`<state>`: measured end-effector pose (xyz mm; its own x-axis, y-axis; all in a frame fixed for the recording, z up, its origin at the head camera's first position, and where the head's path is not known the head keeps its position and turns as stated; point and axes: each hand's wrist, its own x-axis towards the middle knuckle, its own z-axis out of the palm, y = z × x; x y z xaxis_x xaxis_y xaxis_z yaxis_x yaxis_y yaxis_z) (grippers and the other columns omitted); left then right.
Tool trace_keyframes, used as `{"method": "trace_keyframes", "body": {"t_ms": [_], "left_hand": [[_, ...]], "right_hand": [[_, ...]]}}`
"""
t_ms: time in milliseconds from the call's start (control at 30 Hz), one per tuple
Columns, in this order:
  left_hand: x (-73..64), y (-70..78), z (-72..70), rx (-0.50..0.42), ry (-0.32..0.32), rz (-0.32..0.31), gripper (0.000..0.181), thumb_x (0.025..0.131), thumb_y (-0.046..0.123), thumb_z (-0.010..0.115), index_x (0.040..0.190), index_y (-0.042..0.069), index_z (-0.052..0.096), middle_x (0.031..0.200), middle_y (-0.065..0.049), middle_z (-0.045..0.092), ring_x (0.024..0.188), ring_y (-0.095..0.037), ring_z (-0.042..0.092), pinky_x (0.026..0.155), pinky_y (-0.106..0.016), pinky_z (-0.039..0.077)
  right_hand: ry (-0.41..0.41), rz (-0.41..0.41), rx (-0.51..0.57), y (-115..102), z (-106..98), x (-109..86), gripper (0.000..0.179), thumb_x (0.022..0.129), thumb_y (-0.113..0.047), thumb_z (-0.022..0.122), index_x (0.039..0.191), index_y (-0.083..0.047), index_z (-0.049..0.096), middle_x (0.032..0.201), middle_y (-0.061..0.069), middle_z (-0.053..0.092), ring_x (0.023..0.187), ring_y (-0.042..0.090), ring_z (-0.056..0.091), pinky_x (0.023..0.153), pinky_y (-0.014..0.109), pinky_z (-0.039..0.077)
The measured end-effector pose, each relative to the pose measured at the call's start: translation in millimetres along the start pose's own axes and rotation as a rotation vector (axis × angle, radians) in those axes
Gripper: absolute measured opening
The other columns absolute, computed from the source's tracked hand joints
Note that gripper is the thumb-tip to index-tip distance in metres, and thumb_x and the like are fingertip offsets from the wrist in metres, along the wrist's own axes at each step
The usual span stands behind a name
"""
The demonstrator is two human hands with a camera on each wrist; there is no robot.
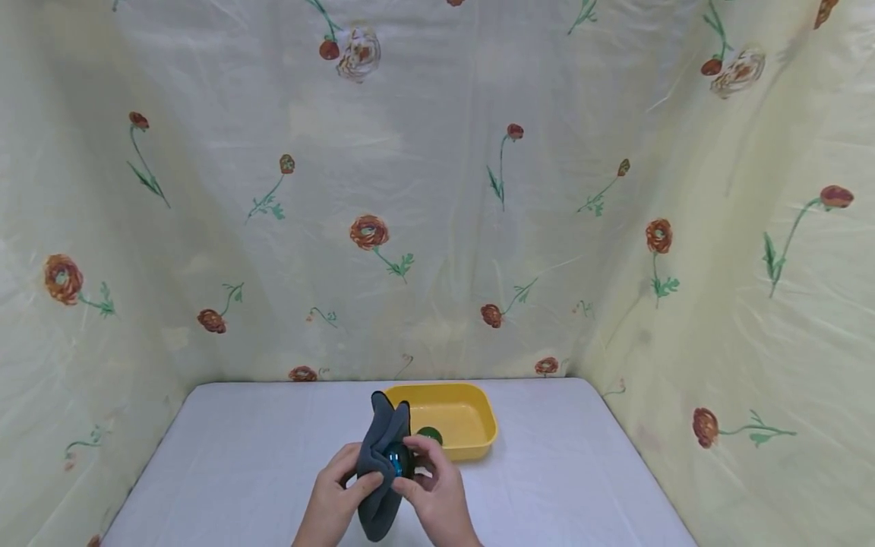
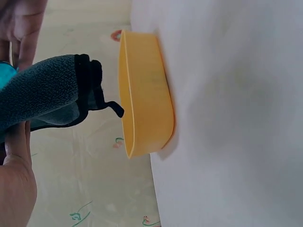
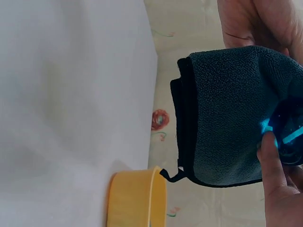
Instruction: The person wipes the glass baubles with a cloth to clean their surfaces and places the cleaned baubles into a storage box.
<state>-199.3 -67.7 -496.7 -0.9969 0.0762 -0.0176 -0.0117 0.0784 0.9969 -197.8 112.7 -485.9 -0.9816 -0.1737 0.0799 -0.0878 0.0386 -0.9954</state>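
Observation:
Above the front of the table, my left hand [image 1: 333, 490] grips a folded dark grey cloth [image 1: 375, 448] with black edging, its thumb on the near side. My right hand [image 1: 439, 490] pinches a shiny dark blue round object [image 1: 399, 459] between thumb and fingers. The object presses into the cloth, which bends around its left side. In the right wrist view, the fleecy cloth [image 3: 222, 118] has a small black loop at its corner, and a fingertip lies on the glossy blue object [image 3: 289, 137]. Its far side is hidden by the cloth and fingers.
A yellow plastic basin [image 1: 481, 448] stands on the white-covered table [image 1: 560, 471] just beyond my hands, partly behind the cloth. Inside it, a dark green round object [image 1: 431, 434] shows at the near left. Flower-patterned curtains [image 1: 437, 190] enclose the back and both sides.

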Motion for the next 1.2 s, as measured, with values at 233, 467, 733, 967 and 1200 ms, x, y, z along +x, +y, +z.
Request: {"method": "trace_keyframes", "body": {"t_ms": [233, 467, 733, 967, 1200], "left_hand": [[0.6, -1.8, -1.6, 0.026, -0.002, 0.007, 0.045, 0.087, 0.042, 0.073, 0.122, 0.016, 0.070, 0.126, -0.006, 0.061, 0.117, -0.025, 0.053, 0.099, -0.049, 0.051], [0.8, -2.3, -1.3, 0.024, -0.014, -0.015, 0.047, 0.085, 0.046, 0.073, 0.123, 0.018, 0.070, 0.127, -0.005, 0.061, 0.119, -0.026, 0.052, 0.100, -0.052, 0.050], [0.5, -2.4, 1.3, 0.033, -0.023, -0.015, 0.048, 0.085, 0.045, 0.073, 0.124, 0.018, 0.070, 0.129, -0.006, 0.061, 0.121, -0.027, 0.051, 0.100, -0.054, 0.051], [1.0, -1.5, 1.7, 0.038, -0.027, -0.013, 0.050, 0.084, 0.049, 0.073, 0.124, 0.018, 0.070, 0.129, -0.005, 0.061, 0.121, -0.026, 0.052, 0.101, -0.052, 0.050], [-0.5, 0.3, 3.2, 0.037, -0.032, 0.000, 0.048, 0.087, 0.045, 0.071, 0.126, 0.015, 0.069, 0.128, -0.007, 0.061, 0.118, -0.024, 0.053, 0.100, -0.051, 0.051]], "right_hand": [[0.022, -0.002, -0.041, 3, 6, 0.0, 0.056, 0.081, -0.005, 0.079, 0.132, -0.015, 0.055, 0.138, 0.010, 0.053, 0.117, 0.025, 0.056, 0.093, 0.029, 0.058], [0.049, -0.079, -0.123, 3, 10, -3.6, 0.058, 0.077, 0.005, 0.079, 0.124, -0.021, 0.058, 0.134, 0.006, 0.051, 0.123, 0.028, 0.051, 0.096, 0.028, 0.056], [0.056, -0.131, -0.151, 2, 11, -6.2, 0.058, 0.075, 0.010, 0.079, 0.123, -0.018, 0.060, 0.126, 0.007, 0.048, 0.121, 0.027, 0.052, 0.096, 0.030, 0.057], [0.081, -0.117, -0.172, 3, 11, -5.9, 0.056, 0.075, 0.003, 0.082, 0.122, -0.018, 0.061, 0.123, 0.007, 0.050, 0.117, 0.026, 0.055, 0.094, 0.031, 0.058], [0.088, -0.088, -0.146, 4, 5, -4.6, 0.054, 0.076, -0.011, 0.085, 0.123, -0.019, 0.060, 0.123, 0.009, 0.053, 0.112, 0.026, 0.059, 0.089, 0.028, 0.059]]}}
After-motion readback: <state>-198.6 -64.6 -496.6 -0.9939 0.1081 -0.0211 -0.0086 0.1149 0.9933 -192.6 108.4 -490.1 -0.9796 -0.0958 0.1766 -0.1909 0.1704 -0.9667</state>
